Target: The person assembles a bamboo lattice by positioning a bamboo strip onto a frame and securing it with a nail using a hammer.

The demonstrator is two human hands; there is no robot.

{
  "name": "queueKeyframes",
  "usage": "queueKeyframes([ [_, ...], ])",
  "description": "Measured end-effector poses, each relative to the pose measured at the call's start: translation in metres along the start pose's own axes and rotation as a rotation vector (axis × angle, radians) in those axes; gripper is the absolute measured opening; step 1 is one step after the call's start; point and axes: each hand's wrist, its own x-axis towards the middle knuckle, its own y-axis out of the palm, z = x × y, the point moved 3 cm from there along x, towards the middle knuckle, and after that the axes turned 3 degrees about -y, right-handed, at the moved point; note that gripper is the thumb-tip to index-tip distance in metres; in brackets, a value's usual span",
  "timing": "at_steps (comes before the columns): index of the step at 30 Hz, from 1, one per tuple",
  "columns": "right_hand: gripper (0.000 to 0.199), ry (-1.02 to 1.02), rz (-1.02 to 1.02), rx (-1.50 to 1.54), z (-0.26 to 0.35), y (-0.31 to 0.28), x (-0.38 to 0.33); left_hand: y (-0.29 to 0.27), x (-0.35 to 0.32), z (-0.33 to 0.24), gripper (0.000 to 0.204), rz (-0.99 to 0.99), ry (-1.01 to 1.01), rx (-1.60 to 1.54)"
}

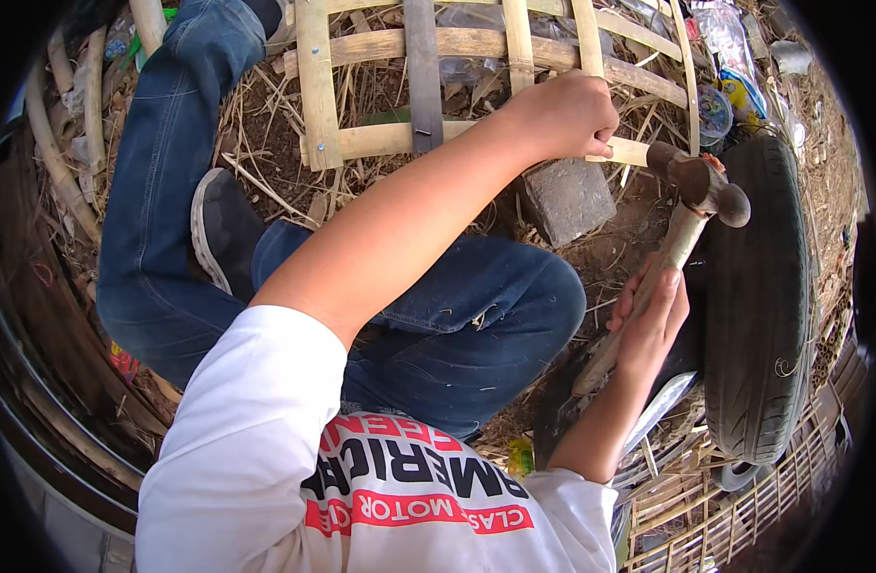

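Observation:
My left hand (567,115) is closed, its fingers curled over the spot where an upright slat meets the lowest crosspiece of a bamboo lattice (457,43). Whatever is pinched there is hidden by the fingers. In my right hand (653,320) is a hammer (684,234), gripped by its wooden handle. Its dark metal head is raised near the right end of the lowest slat, close to my left knuckles. A grey stone block (567,201) lies just below the left hand, by that slat. One dark slat (423,72) runs among the pale ones.
To the right stands a black tyre (758,296), close to the hammer. My bent leg (457,329) is below the stone. Bamboo poles (94,105) lie at far left, a woven bamboo panel (715,525) at lower right. Dry straw and plastic litter (729,57) cover the soil.

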Motion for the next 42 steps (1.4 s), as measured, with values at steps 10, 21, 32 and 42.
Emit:
queueKeyframes([
  [10,0.038,0.091,0.015,0.016,-0.021,0.001,-0.001,0.001,-0.004,-0.005,0.055,-0.067,0.052,0.275],
  [21,0.038,0.072,0.032,0.026,-0.027,0.001,0.008,-0.005,-0.004,-0.007,0.096,0.124,0.073,0.345],
  [32,0.037,0.119,0.039,0.122,-0.032,-0.003,0.008,-0.007,-0.009,-0.011,0.075,0.073,0.110,0.389],
  [42,0.043,0.073,0.073,0.087,-0.035,-0.006,0.007,-0.012,-0.010,-0.015,0.073,0.093,0.117,0.415],
])
